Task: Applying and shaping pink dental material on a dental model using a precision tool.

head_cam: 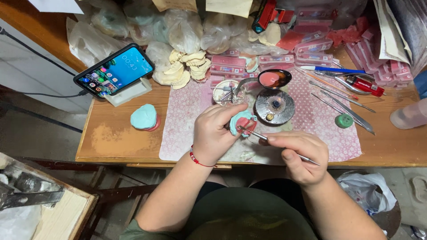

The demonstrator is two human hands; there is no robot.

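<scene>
My left hand [213,133] grips a pale green dental cast with pink wax [243,121] over the patterned mat [187,111]. A red bead bracelet circles that wrist. My right hand [300,155] holds a thin metal carving tool [267,138] like a pen, its tip touching the cast's pink wax. Just beyond the cast stand a round metal burner dish [275,106] and a large spoon with melted pink wax [273,79].
A phone [114,70] leans on a white stand at the left, with another green cast [144,117] near it. Metal instruments [342,109], a green cap [344,121], pink wax boxes [311,46] and bagged plaster casts [187,66] crowd the wooden desk's far side.
</scene>
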